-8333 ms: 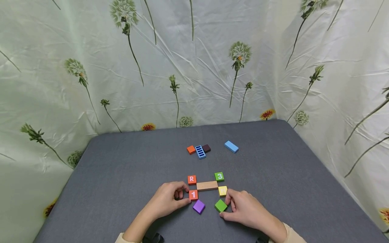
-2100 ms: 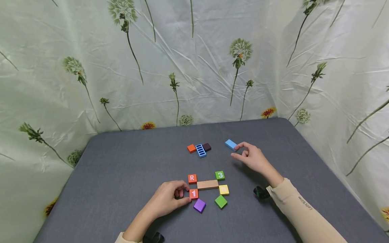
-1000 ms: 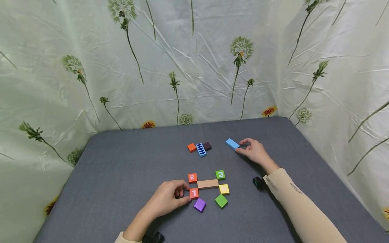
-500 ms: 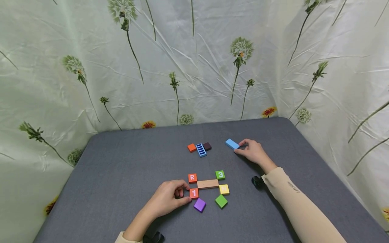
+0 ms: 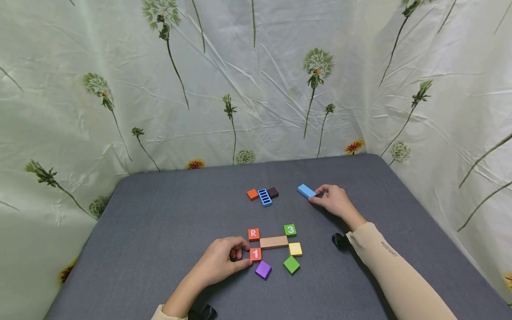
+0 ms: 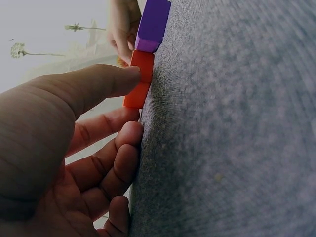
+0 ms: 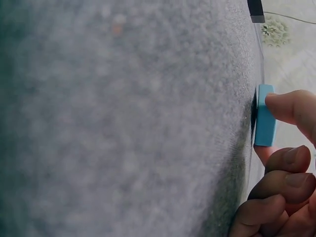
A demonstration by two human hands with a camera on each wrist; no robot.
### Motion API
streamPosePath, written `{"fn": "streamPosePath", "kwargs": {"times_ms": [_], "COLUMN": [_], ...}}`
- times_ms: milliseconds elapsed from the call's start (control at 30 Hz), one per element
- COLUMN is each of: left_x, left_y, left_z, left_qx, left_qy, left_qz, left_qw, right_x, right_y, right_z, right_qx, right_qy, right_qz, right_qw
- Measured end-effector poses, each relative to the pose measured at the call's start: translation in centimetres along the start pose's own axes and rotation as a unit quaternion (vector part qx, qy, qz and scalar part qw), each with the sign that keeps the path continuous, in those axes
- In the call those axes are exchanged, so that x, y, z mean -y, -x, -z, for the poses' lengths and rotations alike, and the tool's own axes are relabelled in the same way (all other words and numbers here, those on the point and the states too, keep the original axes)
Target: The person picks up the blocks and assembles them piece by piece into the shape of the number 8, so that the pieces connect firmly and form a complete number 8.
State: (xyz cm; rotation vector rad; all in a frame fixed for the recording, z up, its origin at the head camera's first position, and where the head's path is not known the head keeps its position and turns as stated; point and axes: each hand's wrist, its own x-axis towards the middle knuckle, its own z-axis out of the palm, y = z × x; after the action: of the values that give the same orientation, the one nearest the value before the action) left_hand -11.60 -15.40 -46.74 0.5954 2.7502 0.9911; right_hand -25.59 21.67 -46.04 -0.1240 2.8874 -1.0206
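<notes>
My left hand [image 5: 224,262] holds the red block marked 1 [image 5: 255,254] at its left side, thumb and forefinger on it; the left wrist view shows the thumb on the red block [image 6: 142,66]. At the far right of the group, my right hand [image 5: 335,201] pinches the near end of a light blue rectangular block [image 5: 306,190] between thumb and forefinger. In the right wrist view the thumb lies on the blue block's side [image 7: 266,121], and the other fingers are curled. Whether that block is slightly off the cloth, I cannot tell.
Around a tan plank [image 5: 274,242] lie a red R block [image 5: 254,234], a green 3 block [image 5: 290,230], and a yellow block [image 5: 295,249]. Nearer are a purple block [image 5: 263,270] and a green block [image 5: 291,265]. Orange [image 5: 252,194], blue-barred [image 5: 265,198] and dark [image 5: 273,192] blocks lie farther back.
My right hand has left the near green block, reached out to the light blue block and taken hold of its end. My left hand has stayed at the red 1 block.
</notes>
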Motion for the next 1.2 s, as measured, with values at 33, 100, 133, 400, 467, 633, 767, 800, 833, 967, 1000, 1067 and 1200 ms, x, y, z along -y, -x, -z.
{"fn": "streamPosePath", "kwargs": {"times_ms": [33, 100, 133, 400, 467, 633, 767, 800, 833, 967, 1000, 1067, 1200], "left_x": [0.0, 0.0, 0.0, 0.0, 0.0, 0.0, 0.1, 0.1, 0.1, 0.0, 0.0, 0.0, 0.1], "left_y": [0.0, 0.0, 0.0, 0.1, 0.0, 0.0, 0.0, 0.0, 0.0, 0.0, 0.1, 0.1, 0.1], "left_z": [0.0, 0.0, 0.0, -0.1, -0.1, -0.1, -0.1, -0.1, -0.1, -0.1, -0.1, -0.1, -0.1], "left_qx": [0.000, -0.001, -0.002, -0.003, -0.003, -0.002, -0.002, -0.001, -0.002, -0.005, -0.006, -0.008, -0.009], "left_qy": [-0.001, -0.001, -0.001, -0.002, -0.002, -0.001, -0.002, -0.002, -0.002, -0.003, -0.003, -0.003, -0.003], "left_qz": [0.000, 0.001, 0.001, -0.001, -0.002, -0.002, -0.001, 0.000, 0.000, -0.002, -0.003, -0.004, -0.007], "left_qw": [1.0000, 1.0000, 1.0000, 1.0000, 1.0000, 1.0000, 1.0000, 1.0000, 1.0000, 1.0000, 1.0000, 1.0000, 0.9999], "right_x": [-0.1, -0.2, -0.2, -0.6, -0.6, -0.9, -1.2, -1.2, -1.3, -1.3, -1.3, -1.3, -1.4], "right_y": [0.0, 0.2, 0.2, 1.3, 1.7, 2.8, 3.6, 3.8, 4.0, 5.0, 5.2, 5.8, 6.9], "right_z": [0.0, 0.0, 0.0, 0.2, 0.3, 0.5, 0.5, 0.5, 0.5, 0.6, 0.6, 0.7, 0.8], "right_qx": [-0.002, -0.008, -0.010, -0.015, -0.013, -0.008, -0.003, -0.001, 0.000, 0.007, 0.009, 0.016, 0.040], "right_qy": [-0.001, -0.003, -0.005, -0.011, -0.016, -0.024, -0.029, -0.031, -0.033, -0.044, -0.046, -0.048, -0.065], "right_qz": [0.003, 0.010, 0.013, 0.033, 0.037, 0.044, 0.049, 0.049, 0.051, 0.059, 0.059, 0.060, 0.065], "right_qw": [1.0000, 0.9999, 0.9999, 0.9993, 0.9991, 0.9987, 0.9984, 0.9983, 0.9981, 0.9973, 0.9971, 0.9970, 0.9950]}}
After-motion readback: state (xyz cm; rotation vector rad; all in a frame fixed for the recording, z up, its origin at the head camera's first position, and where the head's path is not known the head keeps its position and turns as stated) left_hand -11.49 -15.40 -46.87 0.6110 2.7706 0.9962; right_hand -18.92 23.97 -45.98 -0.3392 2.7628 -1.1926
